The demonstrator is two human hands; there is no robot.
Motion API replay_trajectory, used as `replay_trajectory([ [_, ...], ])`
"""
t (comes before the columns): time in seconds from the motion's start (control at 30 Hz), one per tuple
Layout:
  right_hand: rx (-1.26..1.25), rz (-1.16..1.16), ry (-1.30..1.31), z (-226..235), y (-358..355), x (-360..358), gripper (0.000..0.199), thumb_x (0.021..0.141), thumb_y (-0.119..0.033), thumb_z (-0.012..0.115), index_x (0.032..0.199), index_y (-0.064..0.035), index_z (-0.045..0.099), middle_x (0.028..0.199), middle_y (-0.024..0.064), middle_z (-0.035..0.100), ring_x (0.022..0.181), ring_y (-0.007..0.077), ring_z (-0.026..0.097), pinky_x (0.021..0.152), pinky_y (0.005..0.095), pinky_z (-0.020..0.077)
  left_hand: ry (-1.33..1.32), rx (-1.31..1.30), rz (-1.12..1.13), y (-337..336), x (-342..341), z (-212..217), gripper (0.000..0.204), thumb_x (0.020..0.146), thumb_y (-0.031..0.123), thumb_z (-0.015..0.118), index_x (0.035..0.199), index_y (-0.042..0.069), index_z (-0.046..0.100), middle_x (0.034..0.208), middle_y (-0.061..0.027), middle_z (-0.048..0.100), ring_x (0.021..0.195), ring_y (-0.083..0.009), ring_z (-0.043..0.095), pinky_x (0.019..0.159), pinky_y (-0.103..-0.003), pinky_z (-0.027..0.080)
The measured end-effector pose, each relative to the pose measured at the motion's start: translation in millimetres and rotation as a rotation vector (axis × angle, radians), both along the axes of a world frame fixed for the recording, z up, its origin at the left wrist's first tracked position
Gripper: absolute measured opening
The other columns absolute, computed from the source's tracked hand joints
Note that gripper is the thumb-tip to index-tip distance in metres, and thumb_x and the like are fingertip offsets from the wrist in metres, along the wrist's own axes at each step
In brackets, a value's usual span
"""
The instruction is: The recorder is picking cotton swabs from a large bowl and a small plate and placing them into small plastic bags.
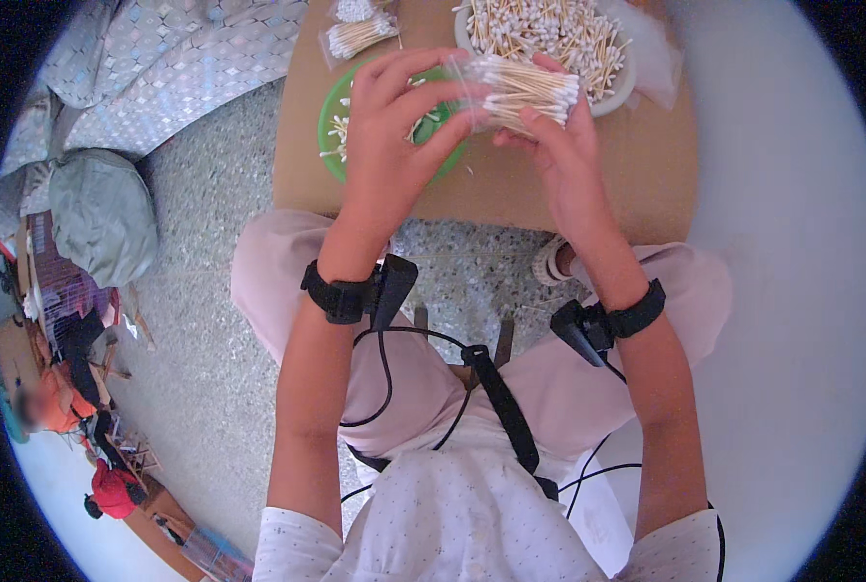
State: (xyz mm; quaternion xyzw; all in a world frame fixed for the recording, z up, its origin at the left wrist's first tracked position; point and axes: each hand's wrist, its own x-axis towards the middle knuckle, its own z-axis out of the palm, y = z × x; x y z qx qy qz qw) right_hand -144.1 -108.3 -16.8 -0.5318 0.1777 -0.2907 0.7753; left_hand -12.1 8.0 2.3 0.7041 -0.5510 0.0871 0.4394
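Observation:
Both hands are raised over a brown table (588, 184). My left hand (389, 126) and my right hand (564, 155) together grip a small clear plastic bag of cotton swabs (522, 92), the swabs bundled with wooden sticks and white tips. The left fingers pinch the bag's left end; the right fingers hold it from beneath and behind. Under the left hand sits a green plate (336, 145) with a few loose swabs. A white bowl (615, 97) heaped with loose swabs stands just beyond the bag.
Two filled clear bags of swabs (360, 34) lie at the table's far left. Speckled stone floor (210, 291) spreads left. A patterned cloth (181, 58) and a grey bundle (103, 213) lie at far left, with another person (50, 403) low at the edge.

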Motion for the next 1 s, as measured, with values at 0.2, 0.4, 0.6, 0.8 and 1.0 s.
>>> replay_trajectory([
  [0.2,0.069,-0.010,-0.016,-0.1,0.9,-1.2,0.059,0.092,-0.007,0.051,0.147,-0.0100,0.028,0.131,0.0111,0.049,0.111,0.0198,0.054,0.086,0.0346,0.0510,0.264,0.029,-0.040,-3.7,-3.4,-3.3,0.019,0.076,0.016,0.074,0.091,0.007,0.068,0.118,-0.0066,0.061,0.109,-0.0273,0.055,0.093,-0.037,0.043],
  [0.4,0.059,-0.015,-0.037,-1.6,-2.2,0.0,0.064,0.090,-0.006,0.050,0.148,-0.0139,0.024,0.132,0.0115,0.047,0.111,0.0205,0.054,0.087,0.0352,0.0508,0.365,0.053,-0.043,-3.6,-2.1,-6.5,0.021,0.077,0.015,0.074,0.095,0.006,0.067,0.116,-0.0082,0.062,0.106,-0.0257,0.058,0.091,-0.035,0.044],
  [0.6,0.148,-0.003,-0.025,3.7,-2.1,-1.6,0.067,0.087,-0.003,0.048,0.148,-0.0134,0.024,0.133,0.0121,0.047,0.112,0.0212,0.053,0.089,0.0360,0.0500,0.377,0.011,-0.073,-3.0,-4.3,-4.6,0.026,0.074,0.013,0.076,0.099,0.007,0.069,0.115,-0.0077,0.062,0.104,-0.0233,0.059,0.086,-0.032,0.047],
  [0.8,0.178,0.012,-0.011,2.6,-2.5,-3.5,0.064,0.088,-0.004,0.047,0.148,-0.0115,0.026,0.132,0.0119,0.047,0.111,0.0207,0.053,0.089,0.0366,0.0497,0.174,0.028,-0.071,-1.9,-6.2,-0.5,0.026,0.075,0.010,0.075,0.100,0.009,0.069,0.116,-0.0061,0.061,0.103,-0.0235,0.060,0.085,-0.034,0.048],
  [1.0,0.206,0.068,0.012,2.0,-6.8,-2.1,0.060,0.089,-0.006,0.047,0.146,-0.0100,0.029,0.127,0.0116,0.051,0.102,0.0187,0.055,0.086,0.0351,0.0507,0.125,0.017,-0.038,-1.2,-8.6,-2.4,0.027,0.074,0.007,0.075,0.101,0.009,0.068,0.117,-0.0049,0.060,0.102,-0.0239,0.060,0.085,-0.034,0.048],
])
